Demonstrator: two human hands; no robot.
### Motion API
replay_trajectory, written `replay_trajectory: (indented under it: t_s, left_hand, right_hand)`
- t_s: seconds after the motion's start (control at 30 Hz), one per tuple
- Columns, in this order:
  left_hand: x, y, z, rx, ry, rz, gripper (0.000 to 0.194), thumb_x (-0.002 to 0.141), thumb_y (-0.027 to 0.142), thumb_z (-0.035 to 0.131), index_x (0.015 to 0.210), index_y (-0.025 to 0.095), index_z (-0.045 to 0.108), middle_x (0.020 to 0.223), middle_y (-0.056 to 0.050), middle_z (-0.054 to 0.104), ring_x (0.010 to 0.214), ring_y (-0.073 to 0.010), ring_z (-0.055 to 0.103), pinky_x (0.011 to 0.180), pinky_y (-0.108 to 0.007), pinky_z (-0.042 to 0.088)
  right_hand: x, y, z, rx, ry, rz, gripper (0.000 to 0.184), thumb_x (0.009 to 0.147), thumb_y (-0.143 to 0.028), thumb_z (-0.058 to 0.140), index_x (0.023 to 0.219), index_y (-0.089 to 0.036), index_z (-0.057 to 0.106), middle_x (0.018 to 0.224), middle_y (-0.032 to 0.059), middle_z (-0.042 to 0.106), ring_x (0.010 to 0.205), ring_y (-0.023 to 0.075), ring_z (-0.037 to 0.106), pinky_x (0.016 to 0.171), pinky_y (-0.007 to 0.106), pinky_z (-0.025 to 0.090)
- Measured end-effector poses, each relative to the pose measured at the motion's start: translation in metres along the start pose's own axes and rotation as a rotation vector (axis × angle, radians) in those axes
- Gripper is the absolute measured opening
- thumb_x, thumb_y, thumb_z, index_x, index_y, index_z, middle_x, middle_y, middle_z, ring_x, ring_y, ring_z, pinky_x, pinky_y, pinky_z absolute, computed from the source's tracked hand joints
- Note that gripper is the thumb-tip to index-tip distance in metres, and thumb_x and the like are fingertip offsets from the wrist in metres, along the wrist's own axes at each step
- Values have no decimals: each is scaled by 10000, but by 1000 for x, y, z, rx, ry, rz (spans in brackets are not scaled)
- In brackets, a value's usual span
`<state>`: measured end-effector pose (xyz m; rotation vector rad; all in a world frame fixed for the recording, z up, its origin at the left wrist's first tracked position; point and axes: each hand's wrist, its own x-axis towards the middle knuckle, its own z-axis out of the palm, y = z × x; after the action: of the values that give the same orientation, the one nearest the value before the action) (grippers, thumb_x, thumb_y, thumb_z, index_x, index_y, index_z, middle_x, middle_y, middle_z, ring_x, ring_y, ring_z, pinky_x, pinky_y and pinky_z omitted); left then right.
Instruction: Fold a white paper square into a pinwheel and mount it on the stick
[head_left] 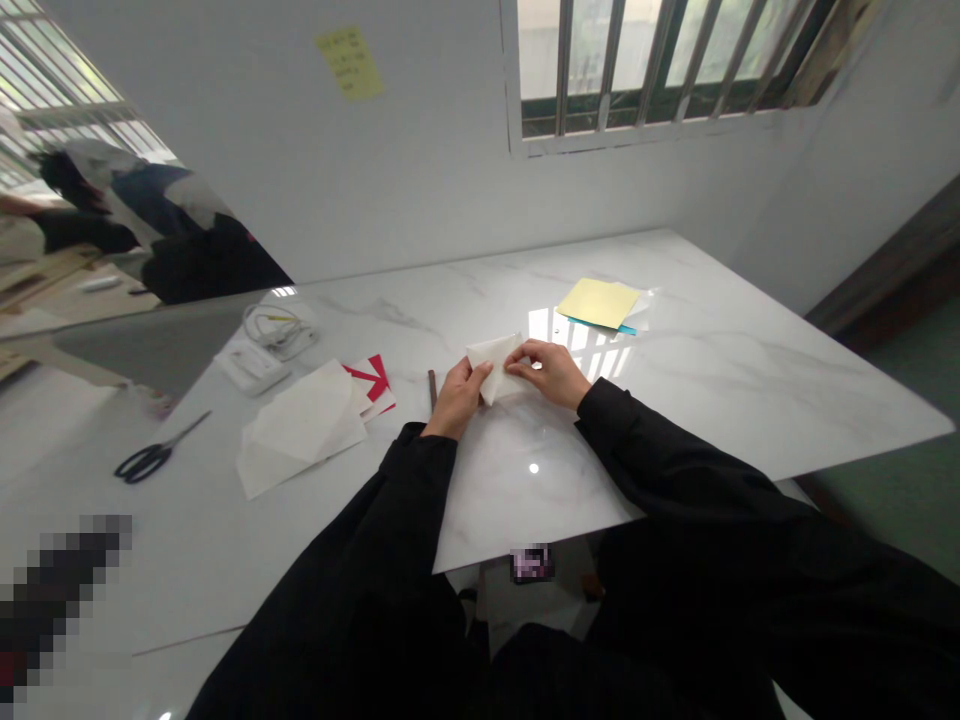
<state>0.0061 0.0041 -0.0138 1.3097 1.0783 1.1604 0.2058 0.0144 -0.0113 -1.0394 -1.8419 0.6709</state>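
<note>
Folded white paper (495, 368), roughly triangular, one corner toward the body and long axis running away from it: pinched between left hand (457, 397) and right hand (544, 372), both closed on its sides, over the middle of a marble table (720, 400). Open marble toward the near edge and widely to the right; brown stick (432, 388) just beside the left hand, yellow paper (598, 303) beyond the right hand.

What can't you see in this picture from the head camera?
In the head view:
The folded white paper: its middle is hidden by the left hand and right hand.
The red paper: partly covered by the white sheets.
The yellow note on the wall: writing too small.
The thing at bottom left: blurred into blocks.
</note>
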Motion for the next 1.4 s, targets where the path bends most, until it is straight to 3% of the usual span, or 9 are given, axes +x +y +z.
replay_trajectory:
  t_s: [0.17, 0.37, 0.73, 1.17, 1.4]
  left_hand:
    - [-2, 3, -2, 68, 13, -4, 572, 718, 403, 835, 1187, 93, 731, 1050, -130, 797, 907, -251, 730, 830, -351, 572]
    - [-3, 5, -2, 62, 7, 4, 577, 680, 369, 848, 1175, 96, 733, 1079, -128, 803, 945, -257, 734, 847, -352, 570]
    - [-5, 7, -1, 69, 18, -18, 612, 678, 373, 867, 1201, 84, 733, 1102, -143, 800, 920, -256, 734, 832, -356, 581]
    - [-3, 3, -1, 41, 40, -7, 648, 690, 498, 908, 1170, 88, 761, 1074, -151, 805, 906, -264, 739, 825, -358, 579]
    - [-3, 4, 0, 87, 63, 17, 591, 687, 480, 907, 1117, 94, 779, 1085, -148, 812, 955, -283, 740, 855, -376, 588]
  right_hand:
    - [0, 0, 0, 25, 3, -14, 42, 916, -224, 765, 914, -202, 801, 946, 43, 775, 824, 169, 646, 829, 318, 509]
    - [-1, -1, 0, 12, -2, -26, 43, 924, -220, 758, 917, -202, 797, 935, 40, 766, 819, 169, 648, 824, 323, 510]
    - [-2, -3, 1, -6, 4, -17, 37, 917, -222, 773, 908, -195, 796, 915, 36, 744, 772, 153, 616, 787, 305, 493]
    - [-3, -6, 2, -30, -7, -33, 40, 937, -217, 754, 927, -205, 791, 935, 37, 749, 787, 157, 629, 801, 308, 504]
    - [-3, -4, 3, -10, -19, -36, 40, 942, -198, 750, 928, -196, 788, 945, 41, 743, 820, 162, 641, 821, 310, 500]
